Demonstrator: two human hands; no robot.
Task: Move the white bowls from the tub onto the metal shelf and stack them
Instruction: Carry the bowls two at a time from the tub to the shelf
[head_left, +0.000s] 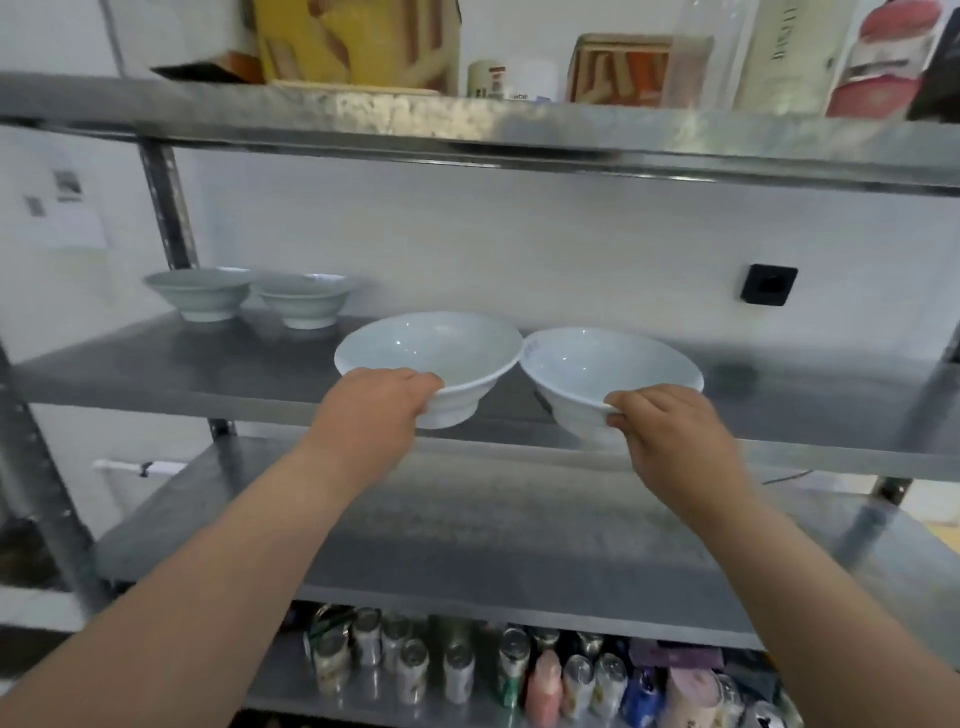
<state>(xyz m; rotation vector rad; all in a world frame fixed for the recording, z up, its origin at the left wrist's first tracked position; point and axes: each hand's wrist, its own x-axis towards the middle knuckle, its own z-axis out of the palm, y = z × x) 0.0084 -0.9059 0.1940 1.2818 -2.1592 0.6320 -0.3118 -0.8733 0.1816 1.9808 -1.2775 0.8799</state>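
My left hand (376, 402) grips the near rim of a white bowl (431, 353), held at the front edge of the middle metal shelf (156, 374). My right hand (670, 431) pinches the near rim of a second white bowl (608, 371), tilted slightly toward me just right of the first. The two rims touch. Two more white bowls stand side by side at the shelf's back left: the left shelf bowl (200, 292) and the right shelf bowl (304, 299). The tub is out of view.
The top shelf (467, 119) carries boxes, a jar and bags close overhead. A lower shelf (493, 535) lies under my arms, and drink cans (415, 665) fill the bottom level. A shelf post (169, 208) rises at the left. A black wall socket (769, 285) sits at the right.
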